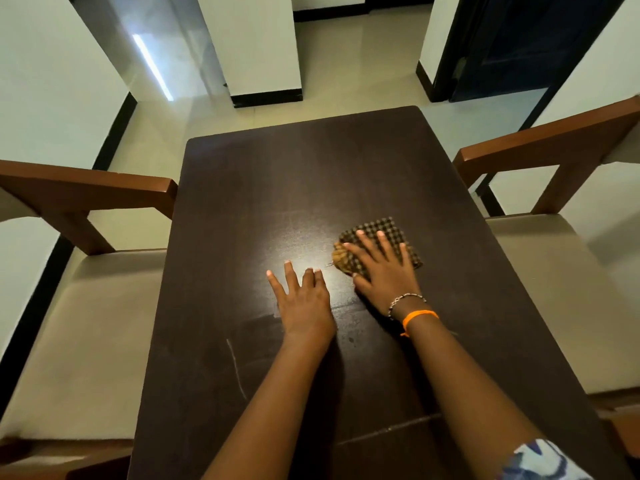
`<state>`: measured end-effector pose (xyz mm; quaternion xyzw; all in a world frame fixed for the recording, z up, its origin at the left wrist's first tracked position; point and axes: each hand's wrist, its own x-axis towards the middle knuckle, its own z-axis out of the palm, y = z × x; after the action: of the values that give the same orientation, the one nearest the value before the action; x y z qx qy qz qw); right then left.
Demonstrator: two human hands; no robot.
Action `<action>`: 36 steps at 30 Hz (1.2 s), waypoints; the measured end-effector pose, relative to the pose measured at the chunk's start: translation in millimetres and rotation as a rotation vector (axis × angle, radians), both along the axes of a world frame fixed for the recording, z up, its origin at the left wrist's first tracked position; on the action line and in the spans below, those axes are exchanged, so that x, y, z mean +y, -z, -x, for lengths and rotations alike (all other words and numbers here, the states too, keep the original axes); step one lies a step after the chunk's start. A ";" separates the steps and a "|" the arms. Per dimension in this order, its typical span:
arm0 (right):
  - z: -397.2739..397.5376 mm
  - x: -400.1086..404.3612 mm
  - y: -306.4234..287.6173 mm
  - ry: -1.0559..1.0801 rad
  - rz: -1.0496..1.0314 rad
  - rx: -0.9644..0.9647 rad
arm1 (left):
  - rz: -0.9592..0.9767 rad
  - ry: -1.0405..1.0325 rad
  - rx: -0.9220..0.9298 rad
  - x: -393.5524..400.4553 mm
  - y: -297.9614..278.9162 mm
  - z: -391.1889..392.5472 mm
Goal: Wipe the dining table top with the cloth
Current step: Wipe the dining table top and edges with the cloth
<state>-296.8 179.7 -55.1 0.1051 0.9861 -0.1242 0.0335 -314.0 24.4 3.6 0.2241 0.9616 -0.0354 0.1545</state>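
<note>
Cloth (381,242), one small checked square folded thick, lies flat on the dark table (277,188), a little right of the table's middle and on the half nearer the person. Its left corner is bunched into a tan wad. The right hand (382,268) lies on top of the cloth with palm down and fingers (384,242) spread wide, pinning it rather than gripping it; that flat press looks meant to push the whole pad against the wood so it drags evenly. On that wrist sit two bands, a beaded bracelet (405,301) and an orange thread (417,318).

Just left of the cloth, the left hand (304,299) rests bare on the table, fingers loose and slightly fanned, holding nothing. I take it as a brace, steadying the body while the other arm leans out.

Pale streaks and a thin light scratch (237,370) mark the table nearer the person than the cloth, left of the arms, so that patch probably needs a pass. The far half of the table looks dull and unwiped, though I can't be sure in this light.

Two wooden chairs flank the table, one chair at the left (86,188) and one at the right (554,140), both pulled close, cream seats showing. Beyond the table's far edge is bare tiled floor (356,64).
</note>
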 end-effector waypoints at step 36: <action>-31.3 164.8 -2.7 0.360 -0.023 0.072 | 0.077 0.049 -0.086 31.4 2.9 -16.0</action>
<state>-265.4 344.6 -52.4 0.2756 0.9533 -0.1208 -0.0259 -298.0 55.8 0.7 0.2427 0.9462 -0.0664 0.2033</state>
